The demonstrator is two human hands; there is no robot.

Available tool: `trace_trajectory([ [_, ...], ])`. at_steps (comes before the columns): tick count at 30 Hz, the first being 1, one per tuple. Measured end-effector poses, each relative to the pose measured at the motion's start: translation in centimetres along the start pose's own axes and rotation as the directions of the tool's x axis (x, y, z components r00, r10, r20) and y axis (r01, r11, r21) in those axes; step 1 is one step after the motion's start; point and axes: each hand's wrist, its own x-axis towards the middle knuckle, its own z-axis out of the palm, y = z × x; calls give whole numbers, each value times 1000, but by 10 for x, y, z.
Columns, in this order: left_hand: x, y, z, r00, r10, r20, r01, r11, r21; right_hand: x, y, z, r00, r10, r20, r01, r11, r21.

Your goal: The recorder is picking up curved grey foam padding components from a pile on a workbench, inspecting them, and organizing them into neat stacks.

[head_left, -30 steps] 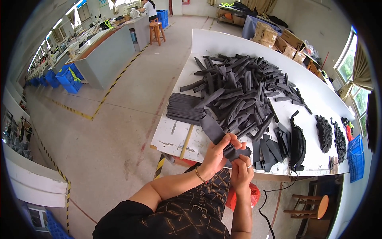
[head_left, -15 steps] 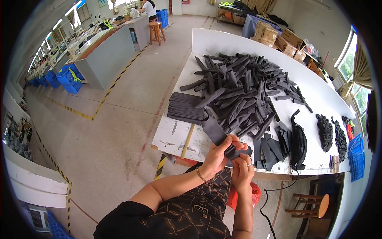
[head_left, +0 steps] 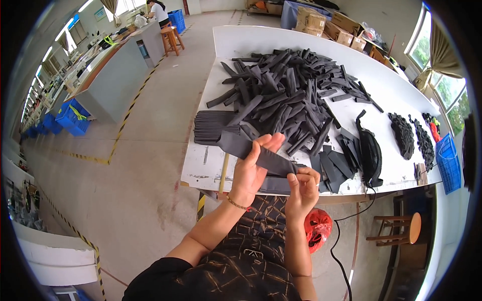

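Observation:
A black fabric strip (head_left: 275, 162) stretches slantwise between my hands, flat and smooth, above the table's near edge. My left hand (head_left: 246, 175) has it between the thumb and long, nearly straight fingers. At its right end my right hand (head_left: 303, 193) pinches the strip between thumb and fingers. The strip's far left end reaches the neat stack of folded black strips (head_left: 211, 126). Below the held strip, another flat dark piece (head_left: 275, 185) lies at the table edge, partly covered by my hands. Beyond rises a big loose heap of black fabric tubes or strips (head_left: 293, 93).
On the white table (head_left: 201, 168) lie a yellow ruler-like strip (head_left: 224, 173), flat black pieces (head_left: 334, 168), a black pouch with a strap (head_left: 370, 150) and dark bundles (head_left: 401, 135). A blue basket (head_left: 448, 163) hangs right. A red bag (head_left: 318, 230) and stool (head_left: 396, 230) stand below.
The strip, bunched between my fingers before, is now drawn out flat. My left hand has moved left and its fingers have straightened; the right keeps its pinch. The whole view has shifted.

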Motion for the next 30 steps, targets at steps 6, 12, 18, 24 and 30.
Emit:
trace_trajectory([
  [6, 0, -3, -7, 972, -31, 233, 23, 999, 35, 10, -12, -6, 933, 344, 104, -359, 909, 213],
  [12, -3, 11, -32, 999, -32, 9, 32, 999, 32, 12, -20, -15, 952, -277, 129, 299, 933, -201],
  [18, -13, 21, -51, 989, -45, -138, 47, 999, 10, 11, -18, -24, 907, -391, 157, 419, 875, -243],
  [24, -14, 27, -43, 998, -29, -60, 36, 994, 106, 7, -10, -28, 956, -262, 128, 281, 947, -156],
  [30, -2, 19, -44, 952, -77, -296, 180, 924, 338, 27, 15, -37, 987, 162, 0, -161, 979, -123],
])
